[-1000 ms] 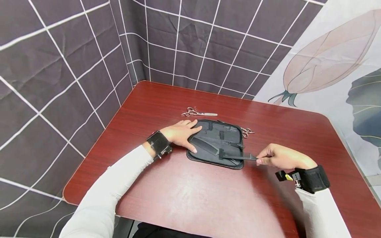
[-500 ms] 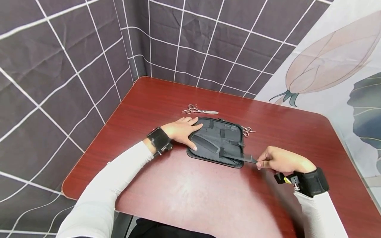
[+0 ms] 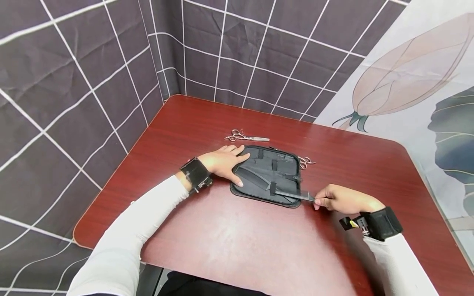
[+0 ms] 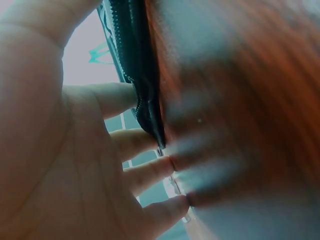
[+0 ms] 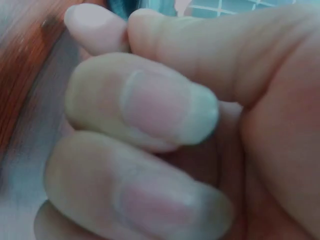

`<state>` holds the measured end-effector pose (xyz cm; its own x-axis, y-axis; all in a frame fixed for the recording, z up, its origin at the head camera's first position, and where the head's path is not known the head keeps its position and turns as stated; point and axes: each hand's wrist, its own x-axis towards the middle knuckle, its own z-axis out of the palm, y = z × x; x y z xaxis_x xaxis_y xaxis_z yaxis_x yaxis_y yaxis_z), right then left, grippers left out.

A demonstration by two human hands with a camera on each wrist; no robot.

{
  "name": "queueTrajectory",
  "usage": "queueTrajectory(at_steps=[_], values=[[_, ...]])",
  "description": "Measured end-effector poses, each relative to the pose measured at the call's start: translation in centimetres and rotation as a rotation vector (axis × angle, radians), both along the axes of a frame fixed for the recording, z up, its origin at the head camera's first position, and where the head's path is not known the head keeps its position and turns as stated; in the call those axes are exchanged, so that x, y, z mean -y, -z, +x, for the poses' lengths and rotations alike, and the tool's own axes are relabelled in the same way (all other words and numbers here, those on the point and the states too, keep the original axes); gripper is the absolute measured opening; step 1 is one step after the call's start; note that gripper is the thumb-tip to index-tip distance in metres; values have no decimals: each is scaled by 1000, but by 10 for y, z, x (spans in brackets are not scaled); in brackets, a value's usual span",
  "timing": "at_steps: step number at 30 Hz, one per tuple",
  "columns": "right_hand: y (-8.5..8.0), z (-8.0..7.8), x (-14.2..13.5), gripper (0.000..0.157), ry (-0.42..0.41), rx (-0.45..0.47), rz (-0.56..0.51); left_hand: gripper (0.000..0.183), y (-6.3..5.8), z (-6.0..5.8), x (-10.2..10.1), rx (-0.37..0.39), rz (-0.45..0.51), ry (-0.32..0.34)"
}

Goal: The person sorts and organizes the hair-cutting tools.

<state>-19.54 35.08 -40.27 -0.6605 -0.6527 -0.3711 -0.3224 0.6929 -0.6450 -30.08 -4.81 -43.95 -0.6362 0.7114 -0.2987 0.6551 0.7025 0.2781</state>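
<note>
A black zip case (image 3: 255,194) lies open and flat on the table. In the head view my left hand (image 3: 221,162) rests on its left edge with fingers spread. The left wrist view shows that palm (image 4: 75,160) and the fingers at the zipped edge (image 4: 142,65). A slim black comb (image 3: 294,195) runs through an elastic loop (image 3: 273,188) on the case, its end jutting past the right edge. My right hand (image 3: 346,199) pinches that end between thumb and fingers. The right wrist view shows mostly curled fingers (image 5: 150,110); the comb is hidden there.
Thinning scissors (image 3: 247,137) lie on the red-brown table (image 3: 222,230) behind the case. Another pair of scissors (image 3: 305,161) sticks out from behind the case's right side. Grey grid-patterned cloth (image 3: 244,53) hangs along the back and left table edges.
My right hand has moved a little left and toward me, and the comb's pinched end has come slightly closer to the case. My left hand stays on the case.
</note>
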Motion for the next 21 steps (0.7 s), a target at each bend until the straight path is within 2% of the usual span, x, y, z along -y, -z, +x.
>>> queueTrajectory(at_steps=[3, 6, 15, 21], values=[[5, -8, 0, 24, -1, 86, -38, 111, -1, 1, 1, 8, 3, 1], [7, -14, 2, 25, -21, 121, -63, 111, -1, 1, 2, 4, -4, 1], [10, -27, 15, 27, -49, 153, -46, 111, -2, 1, 6, -20, -22, -19], [11, -29, 18, 25, -30, 112, -18, 111, -2, 3, 1, -7, -13, 0]])
